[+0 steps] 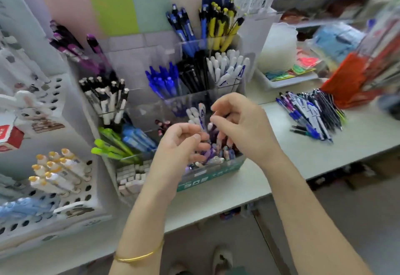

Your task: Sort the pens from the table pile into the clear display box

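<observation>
Head view: the pen pile (311,114) lies flat on the pale worktop (324,157), well to the right of the clear display box (149,110). Its pens lie roughly parallel, their long axes running from far left to near right.

Both hands are away from the pile, over the box's near right compartment, where short white pens (200,116) and purplish ones stand upright. The right hand (240,123) is the nearer one to the pile, which lies to its right and slightly nearer. The left hand (181,142) sits just left of it, lower in the compartment.

Each grip has its fingers curled inward, thumb towards fingertips. Motion blur and the crowd of pens make it impossible to tell whether either grip pinches a pen or holds nothing.

Judging by this, the next fetch favours the right hand sweeping rightward and closing across the barrels. An orange bag (350,80) stands just beyond the pile.
</observation>
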The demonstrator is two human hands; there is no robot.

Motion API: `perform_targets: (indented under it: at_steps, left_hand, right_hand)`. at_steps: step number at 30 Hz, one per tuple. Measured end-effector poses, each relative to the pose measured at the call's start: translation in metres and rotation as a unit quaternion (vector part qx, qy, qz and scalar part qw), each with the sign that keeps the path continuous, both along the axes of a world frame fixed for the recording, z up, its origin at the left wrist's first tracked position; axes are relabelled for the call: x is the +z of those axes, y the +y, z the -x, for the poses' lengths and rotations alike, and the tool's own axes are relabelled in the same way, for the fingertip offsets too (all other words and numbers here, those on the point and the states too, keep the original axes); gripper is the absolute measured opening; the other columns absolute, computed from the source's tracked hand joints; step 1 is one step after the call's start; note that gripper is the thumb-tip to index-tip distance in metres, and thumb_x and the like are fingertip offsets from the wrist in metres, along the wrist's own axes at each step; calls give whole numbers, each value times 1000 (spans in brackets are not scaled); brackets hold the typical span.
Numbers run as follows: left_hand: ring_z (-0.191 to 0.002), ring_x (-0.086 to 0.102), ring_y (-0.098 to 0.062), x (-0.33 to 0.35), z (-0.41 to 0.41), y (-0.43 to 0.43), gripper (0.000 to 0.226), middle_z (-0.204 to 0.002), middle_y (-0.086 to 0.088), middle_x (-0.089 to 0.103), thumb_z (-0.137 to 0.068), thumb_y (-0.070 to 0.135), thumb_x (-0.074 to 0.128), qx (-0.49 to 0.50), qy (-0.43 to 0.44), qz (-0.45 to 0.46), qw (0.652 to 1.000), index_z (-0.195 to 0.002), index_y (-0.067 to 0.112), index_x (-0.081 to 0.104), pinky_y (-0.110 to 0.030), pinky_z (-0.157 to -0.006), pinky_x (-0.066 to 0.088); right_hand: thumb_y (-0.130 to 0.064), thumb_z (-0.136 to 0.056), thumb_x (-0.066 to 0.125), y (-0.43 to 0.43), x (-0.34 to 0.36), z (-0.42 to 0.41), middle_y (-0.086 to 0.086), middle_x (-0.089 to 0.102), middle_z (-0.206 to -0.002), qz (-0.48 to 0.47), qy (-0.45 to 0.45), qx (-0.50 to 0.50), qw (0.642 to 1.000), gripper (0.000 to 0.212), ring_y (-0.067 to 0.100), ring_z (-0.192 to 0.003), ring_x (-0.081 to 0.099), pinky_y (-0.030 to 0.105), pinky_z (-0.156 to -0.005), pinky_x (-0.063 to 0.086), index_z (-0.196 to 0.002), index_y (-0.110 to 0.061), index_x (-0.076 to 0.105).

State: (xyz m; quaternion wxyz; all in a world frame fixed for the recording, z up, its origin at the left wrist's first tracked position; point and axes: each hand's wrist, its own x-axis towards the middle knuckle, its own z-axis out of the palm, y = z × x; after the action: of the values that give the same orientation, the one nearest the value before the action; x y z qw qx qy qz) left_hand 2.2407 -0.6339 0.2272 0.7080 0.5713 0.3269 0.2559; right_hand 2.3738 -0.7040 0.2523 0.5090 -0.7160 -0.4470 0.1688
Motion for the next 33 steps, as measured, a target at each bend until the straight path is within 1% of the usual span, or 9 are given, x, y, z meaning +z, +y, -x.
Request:
perform_targets:
  at_steps: [4,7,12,15,18,21,23,27,33]
  left_hand:
    - [-77,68,-13,-14,-59,-40,14,-88,-2,70,-95,-2,51,-126,-1,-2,992,-101,8,60,-28,-67,56]
    - [-80,69,-15,-39,-116,-65,18,-94,-5,69,-94,-1,51,-189,51,-25,980,-100,13,60,-30,-68,57]
    - [-81,66,-14,-91,-229,-98,22,-99,-3,62,-92,-1,44,-182,152,-31,971,-100,16,56,-25,-66,56]
    - [-84,65,-19,-121,-310,-113,24,-96,-4,54,-92,2,43,-138,202,-19,969,-114,12,46,-32,-69,56]
    - [-94,64,-28,-145,-384,-129,42,-103,-10,54,-95,14,47,-86,274,33,957,-132,14,28,-37,-69,58]
    - [-110,55,-37,-158,-433,-149,70,-131,-21,44,-93,28,55,-24,323,26,946,-145,14,11,-47,-91,52]
    - [-119,46,-37,-158,-455,-157,79,-139,-20,34,-93,32,58,18,364,-35,931,-150,9,7,-40,-102,41]
    - [-127,33,-38,-158,-478,-153,89,-147,-20,21,-92,49,54,62,452,-165,874,-152,9,3,-40,-103,33]
    - [-124,28,-35,-169,-507,-123,106,-148,-16,19,-82,65,56,37,468,-192,862,-153,23,-10,-43,-98,36]
  right_hand:
    - [-7,-86,63,-57,-26,-58,1,63,-80,57,36,-99,993,11,15,-52,61,29,-44,46,-89,-17,61]
    - [-10,-89,60,-90,-58,-108,0,63,-83,111,54,-157,980,8,10,-52,60,31,-47,48,-93,-17,60]
    - [-7,-91,52,-127,-112,-218,2,64,-87,178,68,-227,955,12,9,-51,59,27,-50,46,-96,-16,59]
    - [-6,-91,50,-140,-138,-304,4,64,-87,202,45,-249,946,15,18,-62,64,35,-58,52,-95,-17,58]
    - [-6,-90,50,-147,-154,-382,4,64,-89,249,24,-228,941,17,28,-78,65,44,-69,56,-94,-21,56]
    - [-6,-90,52,-143,-160,-430,3,65,-88,288,-2,-183,940,17,28,-80,64,44,-74,54,-92,-23,56]
    - [-8,-90,53,-135,-162,-450,3,64,-89,313,-30,-152,937,13,27,-80,61,42,-76,51,-94,-20,56]
    - [-19,-93,54,-117,-168,-465,1,57,-86,368,-13,-85,926,11,24,-79,61,40,-71,52,-103,-15,50]
    - [-14,-93,51,-112,-180,-464,7,62,-93,364,-2,-39,931,14,26,-85,59,40,-74,50,-107,-14,51]
